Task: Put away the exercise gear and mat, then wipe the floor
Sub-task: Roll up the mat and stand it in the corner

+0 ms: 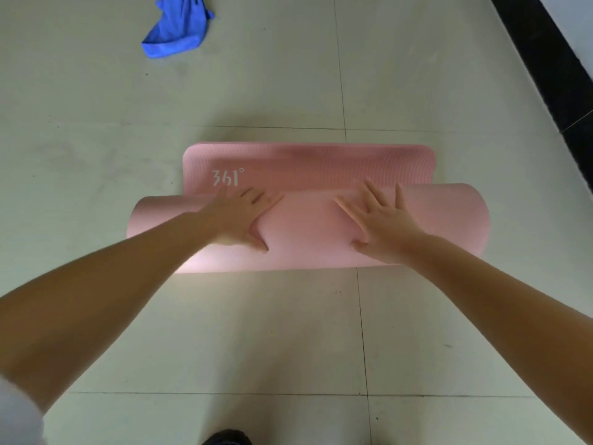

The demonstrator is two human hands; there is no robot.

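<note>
A pink exercise mat (308, 232) lies on the pale tiled floor, mostly rolled into a thick roll. A short flat end with white "361°" lettering sticks out beyond the roll. My left hand (240, 220) presses flat on the left half of the roll, fingers stretched forward. On the right half rests my right hand (378, 220), fingers spread and straight, palm down on the roll. A crumpled blue cloth (176, 27) sits on the floor at the far left.
A dark strip (552, 59) runs along the floor's far right edge. Pale tiles (288, 332) stretch between me and the roll. The tip of a dark shoe (227, 438) shows at the bottom edge.
</note>
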